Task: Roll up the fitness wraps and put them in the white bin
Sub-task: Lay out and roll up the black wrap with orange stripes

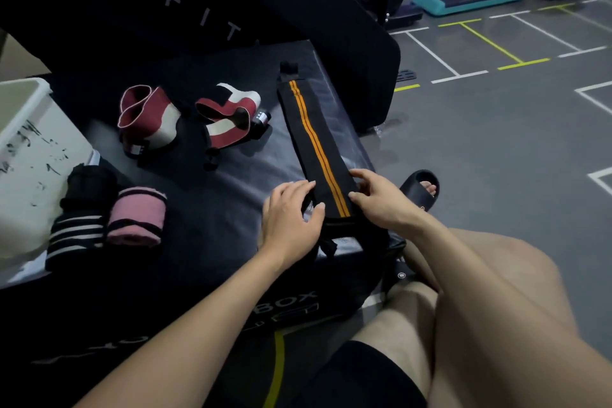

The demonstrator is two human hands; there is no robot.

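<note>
Only one view here, the head cam, so this is all from that.

The black wrap with orange stripes (314, 142) was laid out flat on the black padded box (198, 195), running from center frame up toward the top middle. Both hands were on its near end. The left hand (291, 219) sat on the left edge with fingers mostly straight, more pressing than gripping. The right hand (381, 199) had its fingers curled over the right edge, looking like a light pinch on the fabric.

The white bin (23, 129) sat at the left edge of the frame. Next to it, lower left, were three wraps already rolled: a black one (87, 185), a striped one (74, 235) and a pink one (137, 217). Two maroon and white wraps (149, 116) (228, 116) were loose in the upper middle, not rolled yet.

My guess is the wrap's light, soft and floppy, maybe a bit stretchy, so it won't hold shape by itself. Best to grab the near end by both edges, tuck it tight, and keep tension while rolling away or the roll goes loose.
</note>
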